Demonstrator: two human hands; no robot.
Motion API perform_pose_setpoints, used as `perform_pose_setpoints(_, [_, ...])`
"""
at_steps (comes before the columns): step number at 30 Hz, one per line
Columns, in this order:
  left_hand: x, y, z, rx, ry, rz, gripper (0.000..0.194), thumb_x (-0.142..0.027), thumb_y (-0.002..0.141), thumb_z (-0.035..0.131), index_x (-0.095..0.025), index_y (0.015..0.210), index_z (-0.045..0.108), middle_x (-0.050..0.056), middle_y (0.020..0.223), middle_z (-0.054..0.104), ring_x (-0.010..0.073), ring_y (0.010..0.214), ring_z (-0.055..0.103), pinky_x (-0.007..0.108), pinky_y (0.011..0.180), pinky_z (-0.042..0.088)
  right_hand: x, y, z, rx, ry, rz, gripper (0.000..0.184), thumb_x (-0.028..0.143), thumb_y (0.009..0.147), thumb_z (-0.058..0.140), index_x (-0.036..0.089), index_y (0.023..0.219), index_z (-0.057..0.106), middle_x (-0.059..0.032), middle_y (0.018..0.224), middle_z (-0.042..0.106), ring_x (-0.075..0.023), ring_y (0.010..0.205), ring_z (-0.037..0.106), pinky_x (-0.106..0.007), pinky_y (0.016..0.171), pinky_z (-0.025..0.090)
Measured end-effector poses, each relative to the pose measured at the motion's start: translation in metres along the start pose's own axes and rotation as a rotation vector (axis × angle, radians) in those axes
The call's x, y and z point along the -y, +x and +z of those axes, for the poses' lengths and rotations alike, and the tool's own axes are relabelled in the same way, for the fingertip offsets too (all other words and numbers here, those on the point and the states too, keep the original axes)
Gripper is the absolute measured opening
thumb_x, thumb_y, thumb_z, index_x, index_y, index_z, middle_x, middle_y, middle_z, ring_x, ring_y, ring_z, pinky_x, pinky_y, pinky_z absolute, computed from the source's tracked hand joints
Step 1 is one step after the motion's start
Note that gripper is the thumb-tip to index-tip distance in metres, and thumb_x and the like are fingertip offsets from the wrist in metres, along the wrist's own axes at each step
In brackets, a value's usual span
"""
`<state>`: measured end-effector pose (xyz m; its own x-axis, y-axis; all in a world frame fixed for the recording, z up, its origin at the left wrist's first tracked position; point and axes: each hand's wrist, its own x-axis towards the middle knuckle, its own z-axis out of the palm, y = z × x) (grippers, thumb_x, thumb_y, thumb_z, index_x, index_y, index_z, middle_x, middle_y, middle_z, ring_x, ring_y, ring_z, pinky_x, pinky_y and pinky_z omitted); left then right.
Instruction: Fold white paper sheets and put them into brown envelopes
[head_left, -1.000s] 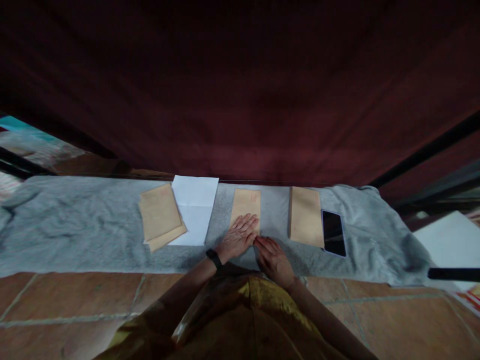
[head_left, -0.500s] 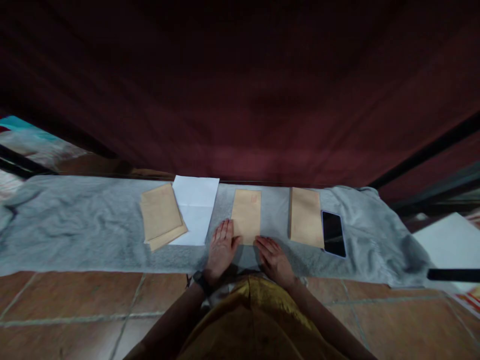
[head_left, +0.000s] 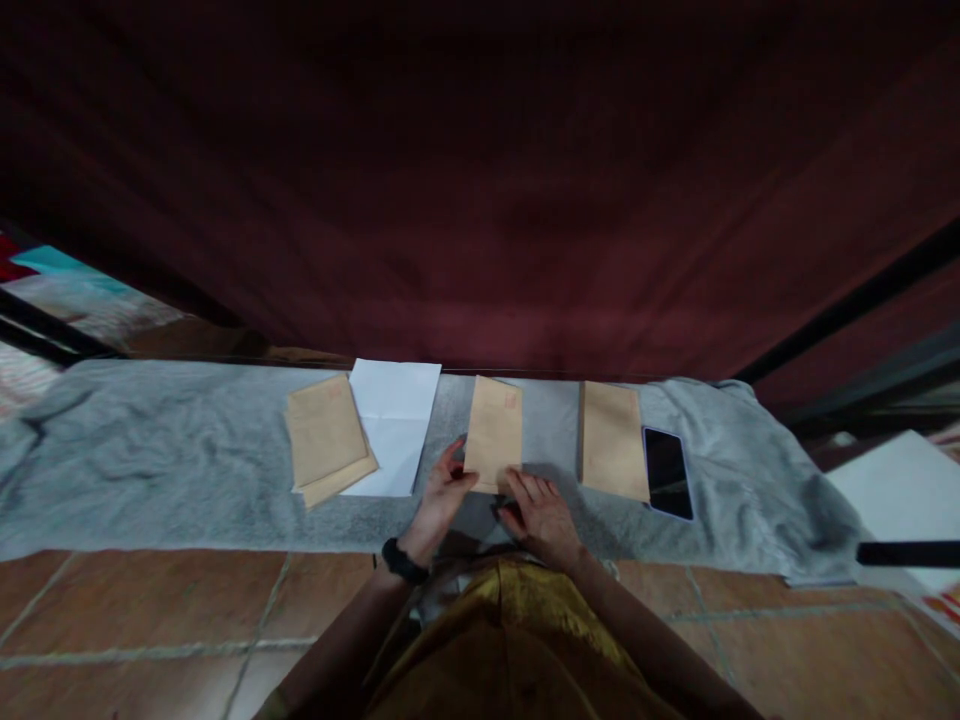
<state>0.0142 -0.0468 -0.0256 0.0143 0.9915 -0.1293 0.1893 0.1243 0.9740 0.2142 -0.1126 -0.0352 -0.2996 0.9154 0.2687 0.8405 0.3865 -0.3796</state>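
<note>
A brown paper envelope (head_left: 495, 425) with a small red print at its upper right lies in front of me on the grey cloth. My left hand (head_left: 444, 492) pinches its lower left corner, thumb on top and fingers at the edge or underneath. That side looks slightly raised. With stretched fingertips, my right hand (head_left: 541, 512) touches the lower right corner; its thumb hangs apart, below the paper. Several brown envelopes (head_left: 322, 430) lie fanned on the left, partly over white sheets of paper (head_left: 397, 400). A neat stack of envelopes (head_left: 613, 440) sits to the right.
Beside the right stack lies a phone (head_left: 667, 472) with a dark screen. The grey cloth (head_left: 187, 450) covers a long narrow surface. A dark red curtain (head_left: 480, 250) hangs behind it, and tiled floor (head_left: 150, 600) runs along the front. White board (head_left: 907, 490) stands far right.
My left hand has gone from lying flat beside the envelope to pinching its corner, and the envelope has lifted a little. My right fingers have shifted slightly onto its lower edge.
</note>
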Motion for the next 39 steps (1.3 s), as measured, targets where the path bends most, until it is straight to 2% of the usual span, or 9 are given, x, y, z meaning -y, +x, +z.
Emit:
perform_pose_setpoints(6, [-0.045,-0.017,0.020,0.128,-0.223,0.010,0.057,-0.041,0.091,0.066,-0.020,0.142,0.056,0.010,0.116,0.073,0.0243,0.105,0.070,0.037,0.089,0.058,0.001,0.017,-0.001,-0.153,0.098,0.124,0.048,0.031,0.105,0.038,0.023,0.152,0.045,-0.0138,0.117,0.067,-0.0282,0.104,0.064,-0.044,0.095,0.053])
perform_pose_setpoints(10, [-0.043,-0.021,0.028,0.098,-0.203,-0.067,0.051,-0.049,0.102,0.048,-0.024,0.147,0.051,0.015,0.148,0.056,0.0262,0.129,0.062,0.037,0.093,0.058,-0.005,0.025,-0.010,-0.323,0.440,0.331,0.043,0.044,0.108,0.031,0.024,0.115,0.068,-0.0082,0.096,0.068,-0.0225,0.088,0.068,-0.036,0.082,0.059])
perform_pose_setpoints(13, [-0.033,-0.022,0.034,0.137,-0.269,-0.197,0.063,-0.045,0.096,0.062,-0.023,0.152,0.045,0.016,0.130,0.068,0.0256,0.114,0.070,0.039,0.090,0.059,-0.005,0.026,-0.009,-0.344,0.752,0.516,0.048,0.059,0.104,0.036,0.024,0.093,0.067,-0.0049,0.080,0.069,-0.0215,0.075,0.069,-0.034,0.071,0.061])
perform_pose_setpoints(19, [-0.020,-0.016,0.043,0.178,-0.362,-0.222,0.082,-0.032,0.078,0.077,-0.019,0.151,0.043,0.001,0.082,0.073,0.0178,0.072,0.070,0.030,0.067,0.057,0.001,0.015,0.010,-0.081,1.085,0.658,0.062,0.075,0.094,0.042,0.020,0.090,0.070,-0.0108,0.085,0.077,-0.0257,0.074,0.074,-0.038,0.064,0.062])
perform_pose_setpoints(23, [-0.005,-0.006,0.029,0.162,-0.168,-0.164,0.078,-0.032,0.080,0.069,-0.014,0.151,0.042,-0.006,0.062,0.062,0.0132,0.052,0.057,0.024,0.054,0.047,-0.003,0.002,0.013,0.102,0.978,0.534,0.061,0.068,0.099,0.037,0.021,0.090,0.074,-0.0072,0.078,0.077,-0.0205,0.056,0.069,-0.034,0.051,0.058])
perform_pose_setpoints(26, [0.006,-0.005,0.014,0.138,0.102,-0.062,0.068,-0.028,0.084,0.064,-0.015,0.149,0.047,-0.006,0.063,0.062,0.0149,0.055,0.059,0.027,0.058,0.049,-0.005,-0.005,0.002,0.066,0.788,0.381,0.051,0.052,0.106,0.034,0.023,0.100,0.076,-0.0056,0.083,0.078,-0.0200,0.064,0.072,-0.034,0.061,0.061])
perform_pose_setpoints(31, [0.011,-0.014,0.005,0.030,0.647,0.132,0.056,-0.015,0.092,0.051,-0.020,0.148,0.050,0.006,0.095,0.074,0.0219,0.081,0.070,0.034,0.078,0.056,-0.010,-0.010,-0.015,-0.031,0.252,0.034,0.042,0.029,0.105,0.043,0.024,0.145,0.057,-0.0092,0.143,0.063,-0.0252,0.133,0.058,-0.048,0.114,0.048])
perform_pose_setpoints(34, [0.008,-0.013,0.013,0.004,0.827,0.334,0.046,-0.020,0.099,0.045,-0.023,0.144,0.055,0.011,0.123,0.070,0.0255,0.111,0.068,0.039,0.099,0.054,-0.014,-0.014,-0.013,0.039,0.055,-0.090,0.054,0.030,0.104,0.048,0.022,0.157,0.041,-0.0104,0.157,0.050,-0.0273,0.144,0.047,-0.053,0.121,0.039])
perform_pose_setpoints(39, [0.004,0.018,0.038,0.181,0.965,0.616,0.051,-0.034,0.106,0.037,-0.016,0.153,0.043,0.013,0.163,0.040,0.0273,0.153,0.033,0.048,0.124,0.032,-0.015,-0.019,-0.008,0.092,-0.039,-0.102,0.060,0.034,0.105,0.048,0.020,0.161,0.032,-0.0104,0.162,0.042,-0.0264,0.148,0.042,-0.051,0.124,0.032])
